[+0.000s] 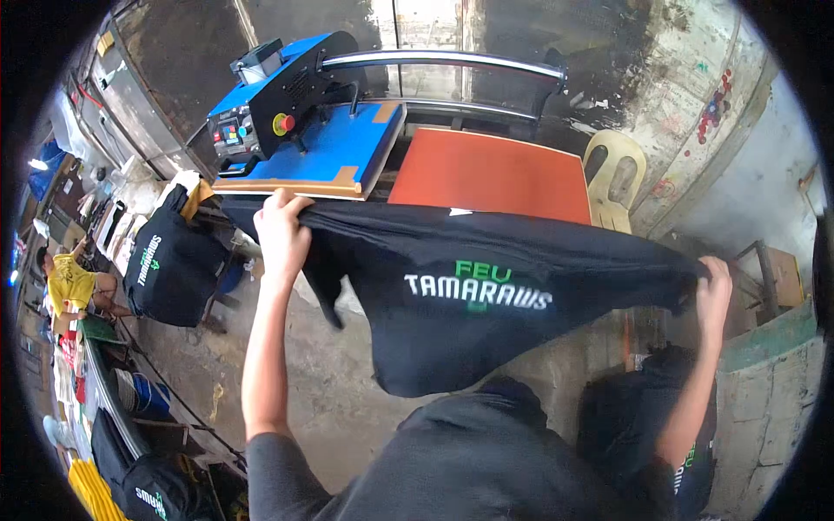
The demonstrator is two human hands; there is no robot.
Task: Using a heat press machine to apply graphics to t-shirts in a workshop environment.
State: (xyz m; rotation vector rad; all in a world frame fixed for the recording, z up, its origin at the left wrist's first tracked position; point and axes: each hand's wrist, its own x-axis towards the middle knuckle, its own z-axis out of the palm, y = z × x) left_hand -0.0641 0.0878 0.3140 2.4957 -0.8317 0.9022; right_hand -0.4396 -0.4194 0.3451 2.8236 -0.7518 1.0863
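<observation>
A black T-shirt (434, 339) with green and white lettering on its front hangs stretched sideways between my two hands. My left hand (282, 230) is closed on the cloth at the left, near the front edge of a blue heat press (334, 143). At the far right my right hand (714, 291) grips the other end of the shirt, with the arm reaching out wide. The shirt's lower part sags toward me above the floor. Just beyond its upper edge lies the flat red-orange pad (491, 174) of the press, bare on top.
A cream plastic chair (618, 174) stands right of the pad. Black printed shirts (178, 260) are draped in a pile at the left, and more black shirts (608, 408) lie at the lower right. A person in yellow (65, 282) sits far left. Chrome rails (443, 59) run behind the press.
</observation>
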